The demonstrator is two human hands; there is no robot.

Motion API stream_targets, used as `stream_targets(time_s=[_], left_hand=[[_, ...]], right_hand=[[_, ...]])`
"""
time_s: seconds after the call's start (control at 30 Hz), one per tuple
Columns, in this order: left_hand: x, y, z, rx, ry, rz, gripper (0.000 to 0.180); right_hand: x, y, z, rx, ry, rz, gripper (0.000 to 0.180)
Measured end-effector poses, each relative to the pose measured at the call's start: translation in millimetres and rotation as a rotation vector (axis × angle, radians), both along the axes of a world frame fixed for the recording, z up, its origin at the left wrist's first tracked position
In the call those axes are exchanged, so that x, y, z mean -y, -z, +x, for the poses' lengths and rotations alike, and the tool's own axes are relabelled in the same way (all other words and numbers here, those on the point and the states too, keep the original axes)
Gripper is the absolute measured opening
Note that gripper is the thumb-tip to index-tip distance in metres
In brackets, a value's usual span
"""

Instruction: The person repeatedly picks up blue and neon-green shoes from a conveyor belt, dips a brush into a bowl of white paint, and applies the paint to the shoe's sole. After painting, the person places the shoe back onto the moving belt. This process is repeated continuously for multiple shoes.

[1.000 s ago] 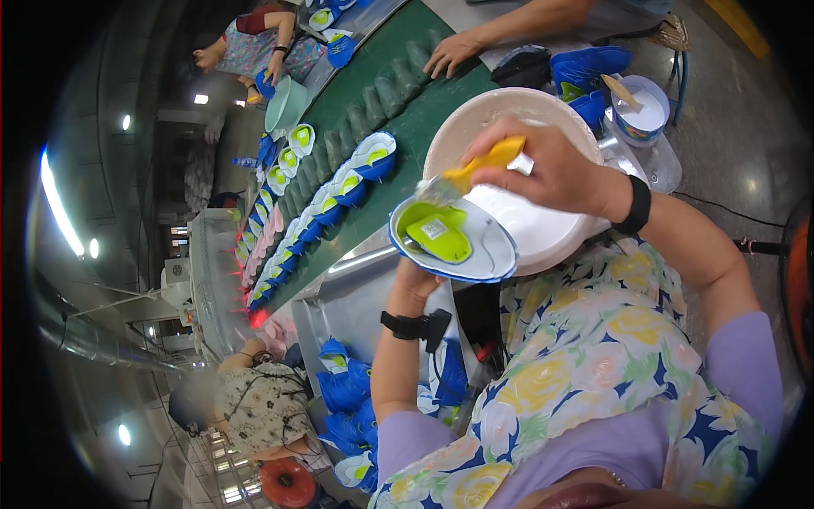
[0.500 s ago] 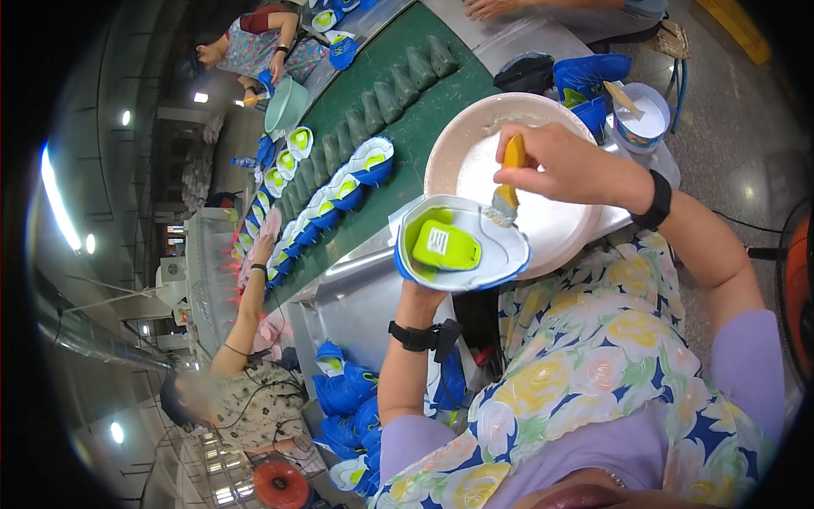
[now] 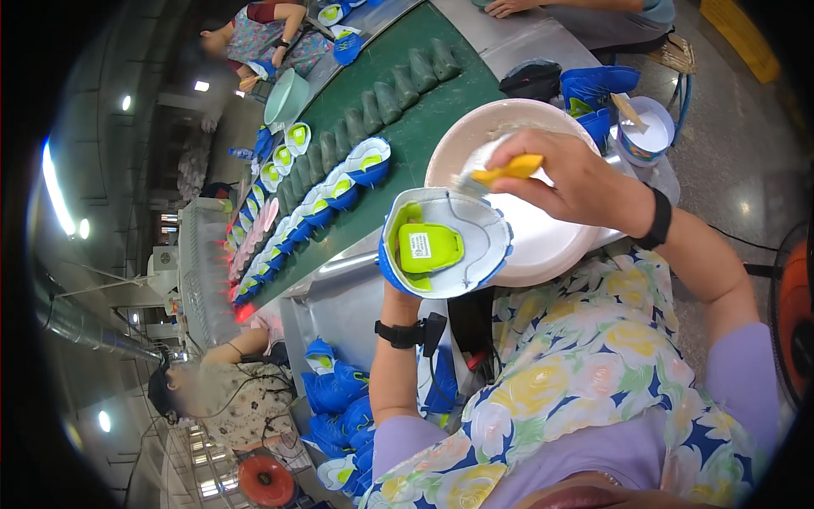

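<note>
My left hand (image 3: 402, 299), mostly hidden underneath, holds up a blue shoe upper (image 3: 479, 242) with its white underside facing me and a lime-green labelled patch at one end. Closed around the yellow handle of a brush (image 3: 510, 170) is my right hand (image 3: 581, 187). The blurred bristle end points left, just above the upper's far edge; I cannot tell whether it touches. Behind both hands stands a pale pink basin (image 3: 443, 153) with white liquid in it, partly covered by my right hand and the upper.
A green conveyor belt (image 3: 458, 106) carries rows of blue uppers (image 3: 343, 193) and dark grey wrapped shapes (image 3: 386, 102). Beyond the basin sit a white tub (image 3: 657, 140) with a brush and more uppers. Blue uppers (image 3: 339, 390) pile at lower left. Co-workers sit around the belt.
The brush has lifted off the upper's white surface and swung left and away, its handle turning sideways. My left hand has shifted the upper slightly left. A co-worker's arm has drawn back from the belt.
</note>
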State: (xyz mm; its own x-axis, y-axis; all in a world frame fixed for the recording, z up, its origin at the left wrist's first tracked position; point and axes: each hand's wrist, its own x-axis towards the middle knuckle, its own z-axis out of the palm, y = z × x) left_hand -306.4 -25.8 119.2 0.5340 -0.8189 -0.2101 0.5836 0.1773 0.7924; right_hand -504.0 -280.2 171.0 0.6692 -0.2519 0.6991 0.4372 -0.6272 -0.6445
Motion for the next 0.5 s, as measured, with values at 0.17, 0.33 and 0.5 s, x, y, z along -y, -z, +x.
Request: stream_targets(time_s=[0.17, 0.33, 0.5], left_hand=[[24, -13, -9, 0.158, -0.059, 0.010, 0.043], [4, 30, 44, 0.902, -0.230, 0.244, 0.044], [29, 72, 130, 0.337, -0.323, 0.321, 0.023]], right_hand=[[2, 10, 29, -0.155, 0.111, 0.135, 0.030], [15, 15, 15, -0.388, 0.127, 0.470, 0.025], [19, 57, -15, -0.388, 0.124, 0.731, 0.020]])
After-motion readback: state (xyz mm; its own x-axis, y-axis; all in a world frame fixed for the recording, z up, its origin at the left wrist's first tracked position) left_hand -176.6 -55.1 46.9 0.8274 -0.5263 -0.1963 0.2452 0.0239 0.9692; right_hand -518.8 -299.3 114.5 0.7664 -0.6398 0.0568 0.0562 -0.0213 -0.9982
